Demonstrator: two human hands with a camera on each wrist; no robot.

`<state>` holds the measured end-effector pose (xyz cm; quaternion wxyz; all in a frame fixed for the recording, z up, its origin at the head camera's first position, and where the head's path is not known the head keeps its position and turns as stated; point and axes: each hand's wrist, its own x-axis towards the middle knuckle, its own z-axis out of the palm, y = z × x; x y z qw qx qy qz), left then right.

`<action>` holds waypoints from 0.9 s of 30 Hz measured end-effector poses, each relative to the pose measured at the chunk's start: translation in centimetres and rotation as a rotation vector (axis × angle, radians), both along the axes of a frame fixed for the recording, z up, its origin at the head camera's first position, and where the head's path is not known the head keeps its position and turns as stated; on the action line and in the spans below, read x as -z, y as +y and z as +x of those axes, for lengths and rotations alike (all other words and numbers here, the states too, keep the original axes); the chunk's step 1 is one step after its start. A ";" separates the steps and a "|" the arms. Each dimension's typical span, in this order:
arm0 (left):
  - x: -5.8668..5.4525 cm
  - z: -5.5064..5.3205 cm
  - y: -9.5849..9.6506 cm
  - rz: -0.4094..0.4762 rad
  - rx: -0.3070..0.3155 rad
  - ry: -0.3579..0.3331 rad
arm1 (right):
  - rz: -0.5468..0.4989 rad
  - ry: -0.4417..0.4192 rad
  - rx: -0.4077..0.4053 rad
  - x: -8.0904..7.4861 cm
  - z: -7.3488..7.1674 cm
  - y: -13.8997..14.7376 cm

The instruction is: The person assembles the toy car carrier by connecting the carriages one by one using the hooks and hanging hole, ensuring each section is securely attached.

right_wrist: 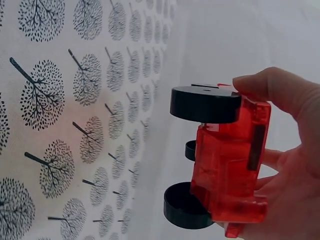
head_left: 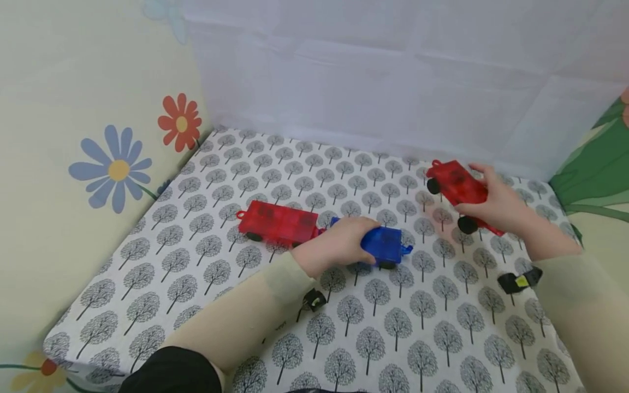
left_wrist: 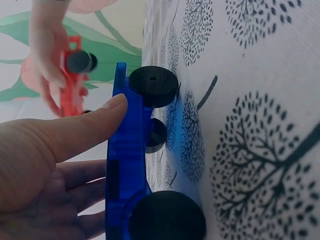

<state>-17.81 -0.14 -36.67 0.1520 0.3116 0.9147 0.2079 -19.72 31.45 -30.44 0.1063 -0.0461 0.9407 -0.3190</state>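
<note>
My left hand (head_left: 346, 240) grips a blue toy wagon (head_left: 385, 244) by its sides, thumb on the near edge. Black wheels under the blue wagon (left_wrist: 125, 150) show close to the cloth in the left wrist view. Just left of that hand stands a red toy wagon (head_left: 277, 222) with a loop at its left end; whether it is hooked to the blue one is hidden. Farther right, my right hand (head_left: 501, 199) holds a second red toy wagon (head_left: 457, 183), tilted and lifted off the table. Its black wheels and underside face the right wrist camera, with the thumb on the red body (right_wrist: 227, 170).
A white cloth printed with grey trees (head_left: 373, 322) covers the table. Behind it hangs a pale creased sheet (head_left: 354, 87). Flower-patterned wall covering (head_left: 44, 229) runs along the left side, and green leaves show at the right.
</note>
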 end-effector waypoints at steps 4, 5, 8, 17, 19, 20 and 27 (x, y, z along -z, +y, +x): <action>0.0 0.0 -0.1 0.006 0.000 -0.001 | -0.027 0.012 -0.054 -1.5 2.0 0.3; 0.0 0.0 -0.1 0.007 0.000 0.000 | -0.026 0.021 -0.071 -1.7 2.5 0.4; 0.1 0.0 -0.1 0.011 -0.005 -0.004 | -0.024 0.057 -0.109 -2.3 3.9 0.6; 0.2 0.0 -0.1 0.015 -0.013 -0.007 | -0.018 0.097 -0.179 -1.6 6.6 1.2; 0.2 0.0 -0.1 0.015 -0.017 -0.011 | -0.033 0.100 -0.192 -1.2 6.9 1.2; 0.2 0.0 0.0 0.014 -0.018 -0.011 | -0.039 0.096 -0.198 -1.1 7.0 1.2; -0.1 0.2 0.1 0.007 -0.016 -0.006 | -0.034 0.074 -0.240 0.1 7.4 1.3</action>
